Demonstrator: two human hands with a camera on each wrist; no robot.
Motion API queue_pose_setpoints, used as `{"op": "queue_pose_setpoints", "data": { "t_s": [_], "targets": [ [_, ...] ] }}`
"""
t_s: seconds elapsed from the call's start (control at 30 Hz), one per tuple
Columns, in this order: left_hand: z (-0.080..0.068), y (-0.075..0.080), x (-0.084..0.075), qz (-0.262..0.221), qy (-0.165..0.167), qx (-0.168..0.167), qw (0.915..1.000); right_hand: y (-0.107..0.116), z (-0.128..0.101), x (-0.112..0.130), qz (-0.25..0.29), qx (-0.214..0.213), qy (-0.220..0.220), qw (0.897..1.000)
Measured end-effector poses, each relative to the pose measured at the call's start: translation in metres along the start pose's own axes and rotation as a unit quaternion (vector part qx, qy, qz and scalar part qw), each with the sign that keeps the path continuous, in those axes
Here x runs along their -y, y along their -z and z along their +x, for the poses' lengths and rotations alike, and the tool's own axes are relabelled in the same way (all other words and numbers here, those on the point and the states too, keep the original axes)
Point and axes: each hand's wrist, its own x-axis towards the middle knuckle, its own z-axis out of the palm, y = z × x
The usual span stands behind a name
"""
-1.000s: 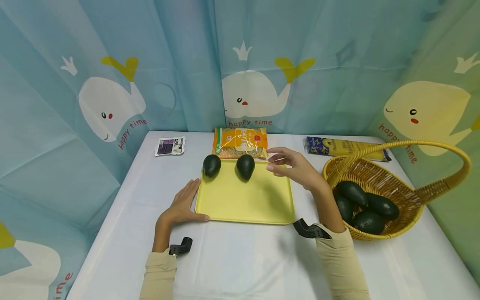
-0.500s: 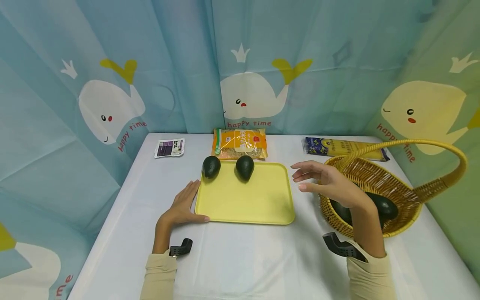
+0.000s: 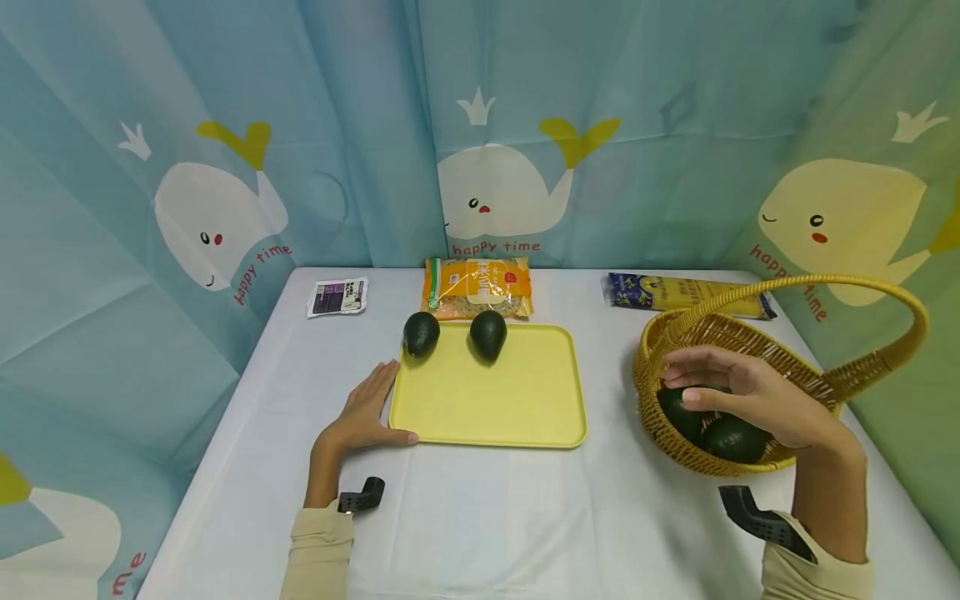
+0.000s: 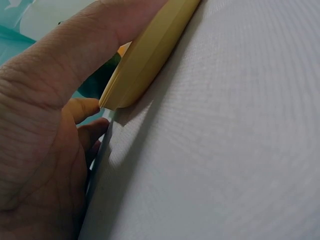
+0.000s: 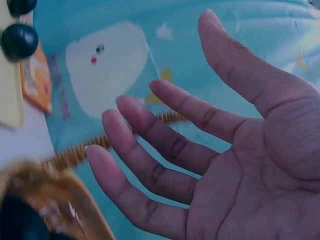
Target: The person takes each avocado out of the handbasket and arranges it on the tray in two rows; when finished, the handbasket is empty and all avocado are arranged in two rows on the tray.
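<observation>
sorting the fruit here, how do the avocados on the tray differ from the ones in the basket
The two avocados on the tray stand apart in a row along the far edge of the yellow tray, fully in view; the avocados in the basket lie bunched together, partly hidden by the wicker basket wall. No hand is near the tray pair, while the right hand hovers open over the basket ones. All look equally dark green.

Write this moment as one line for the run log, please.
left hand: holds tray corner | right hand: open, over basket avocados | tray: two avocados
</observation>
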Motion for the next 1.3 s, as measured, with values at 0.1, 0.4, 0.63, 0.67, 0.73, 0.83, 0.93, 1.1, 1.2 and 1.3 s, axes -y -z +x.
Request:
{"op": "queue_pose_setpoints", "data": {
  "t_s": [0.1, 0.4, 0.63, 0.67, 0.73, 0.83, 0.93, 1.1, 1.2, 1.3],
  "targets": [
    [0.000, 0.000, -0.001, -0.002, -0.002, 0.000, 1.0000, 0.015, -0.008, -0.011, 0.023, 0.023, 0.012, 0.999],
    [-0.001, 0.001, 0.001, -0.005, 0.003, 0.001, 1.0000, 0.051, -0.011, -0.037, -0.080, -0.009, -0.059, 0.995],
    [-0.001, 0.002, -0.002, -0.018, 0.009, 0.002, 0.9998, 0.067, 0.004, -0.066, -0.161, -0.031, -0.071, 0.984],
    [-0.001, 0.002, -0.003, -0.020, 0.009, 0.002, 0.9998, 0.068, 0.006, -0.071, -0.160, -0.028, -0.071, 0.984],
    [-0.001, 0.002, -0.003, -0.018, 0.008, 0.003, 0.9998, 0.071, 0.010, -0.080, -0.158, -0.021, -0.069, 0.985],
    [-0.001, 0.001, -0.001, -0.013, 0.005, 0.003, 0.9999, 0.076, 0.015, -0.092, -0.151, -0.009, -0.079, 0.985],
    [-0.001, 0.000, 0.000, -0.011, 0.004, 0.004, 0.9999, 0.080, 0.020, -0.099, -0.155, -0.001, -0.098, 0.983],
    [0.001, 0.000, -0.001, -0.013, 0.006, 0.002, 0.9999, 0.085, 0.026, -0.107, -0.151, 0.019, -0.123, 0.981],
    [0.000, 0.000, -0.002, -0.013, 0.009, 0.002, 0.9999, 0.085, 0.029, -0.111, -0.135, 0.038, -0.133, 0.981],
    [0.000, 0.000, -0.002, -0.013, 0.009, 0.004, 0.9999, 0.085, 0.031, -0.116, -0.116, 0.052, -0.147, 0.981]
  ]
}}
